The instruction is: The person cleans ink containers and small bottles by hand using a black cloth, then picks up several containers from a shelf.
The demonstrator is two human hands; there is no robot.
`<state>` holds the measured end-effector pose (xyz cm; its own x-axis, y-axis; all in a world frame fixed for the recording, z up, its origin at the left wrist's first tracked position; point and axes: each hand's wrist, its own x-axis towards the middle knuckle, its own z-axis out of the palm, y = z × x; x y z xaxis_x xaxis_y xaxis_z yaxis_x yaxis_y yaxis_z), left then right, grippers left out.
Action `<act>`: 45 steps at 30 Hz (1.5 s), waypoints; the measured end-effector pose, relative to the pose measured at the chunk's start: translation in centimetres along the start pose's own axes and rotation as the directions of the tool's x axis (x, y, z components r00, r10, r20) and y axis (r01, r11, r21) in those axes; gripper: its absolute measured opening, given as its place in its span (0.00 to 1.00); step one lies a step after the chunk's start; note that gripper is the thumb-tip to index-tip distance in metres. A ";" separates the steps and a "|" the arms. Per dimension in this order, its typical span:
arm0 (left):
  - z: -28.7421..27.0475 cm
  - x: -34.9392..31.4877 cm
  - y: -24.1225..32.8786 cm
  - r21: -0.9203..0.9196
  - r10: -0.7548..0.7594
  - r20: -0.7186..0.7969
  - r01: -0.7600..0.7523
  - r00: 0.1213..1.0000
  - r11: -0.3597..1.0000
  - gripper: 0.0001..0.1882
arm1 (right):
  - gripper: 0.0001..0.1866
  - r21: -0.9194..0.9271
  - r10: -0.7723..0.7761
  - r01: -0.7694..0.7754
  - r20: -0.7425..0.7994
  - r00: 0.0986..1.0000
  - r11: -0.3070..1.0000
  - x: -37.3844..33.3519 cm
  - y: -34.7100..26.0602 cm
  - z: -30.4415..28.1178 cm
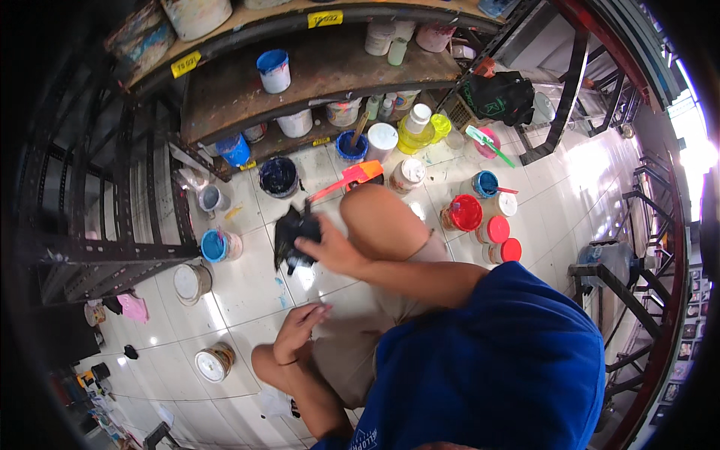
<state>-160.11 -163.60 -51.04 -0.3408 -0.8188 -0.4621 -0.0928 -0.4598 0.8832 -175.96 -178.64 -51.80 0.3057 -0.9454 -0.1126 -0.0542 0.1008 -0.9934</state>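
White tile floor [247,289], paint-stained shelves [330,71]

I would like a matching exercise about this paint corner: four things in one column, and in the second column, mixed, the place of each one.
Things:
1. right hand
2. left hand
3. blue-topped white tub
4. red-lidded jars

Places:
A. alone on the brown shelf
B. on the dark cloth on the floor tiles
C. on the tiles, to the right of the raised knee
D. resting on the person's own thigh

Pairs: 1-B, 2-D, 3-A, 4-C
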 end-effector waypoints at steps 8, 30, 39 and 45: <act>4.0 6.0 5.1 -0.048 0.192 -0.374 -0.225 0.907 0.973 0.18 | 0.28 0.161 0.038 -0.014 -0.145 0.989 0.987 -3.8 -7.6 -3.8; -10.2 -5.5 -1.3 0.171 0.098 -0.813 0.075 0.574 0.982 0.14 | 0.29 -0.202 0.310 -0.236 0.659 0.686 0.951 -4.0 -7.0 -2.6; -1.0 -10.7 -28.5 0.073 0.081 -0.997 0.277 -0.018 0.958 0.18 | 0.19 -0.496 0.607 -0.349 0.652 0.454 0.795 -1.4 -7.0 -0.6; 8.4 -6.9 -29.3 -0.257 -0.233 -0.966 0.315 -0.112 0.914 0.24 | 0.19 -0.719 0.660 0.004 0.640 0.394 0.695 1.2 -6.4 3.2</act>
<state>-162.91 -141.56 -73.04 0.9634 -0.1334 -0.2323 0.0484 -0.7663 0.6407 -172.19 -179.41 -45.67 0.6926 -0.1075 -0.7133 -0.7203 -0.1568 -0.6757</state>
